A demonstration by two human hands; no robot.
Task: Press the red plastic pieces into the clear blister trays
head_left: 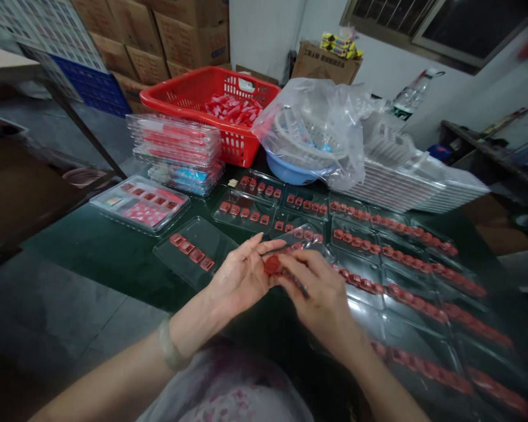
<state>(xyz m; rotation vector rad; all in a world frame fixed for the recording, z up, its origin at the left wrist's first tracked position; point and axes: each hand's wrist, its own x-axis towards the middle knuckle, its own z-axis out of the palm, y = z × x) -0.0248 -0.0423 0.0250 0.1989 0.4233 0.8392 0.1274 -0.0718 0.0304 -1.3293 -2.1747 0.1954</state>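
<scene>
Palm up, my left hand [242,272] has its fingers stretched out over the table, and a small red plastic piece [271,265] sits against them. My right hand [319,287] meets it from the right, thumb and fingers pinched together at the red piece. The right fingers partly cover what lies between the hands. Just behind them is a clear plastic tray [308,232]. To the left lies another clear tray [196,225] holding a row of red square pieces [191,252].
Many clear trays with red rows [407,252] cover the right side. Behind stand a red basket [180,94] of pink-red pieces, stacked filled packs [176,146], a blue bowl [290,170] under plastic film and a stack of clear trays [391,181]. A filled pack [141,202] lies left.
</scene>
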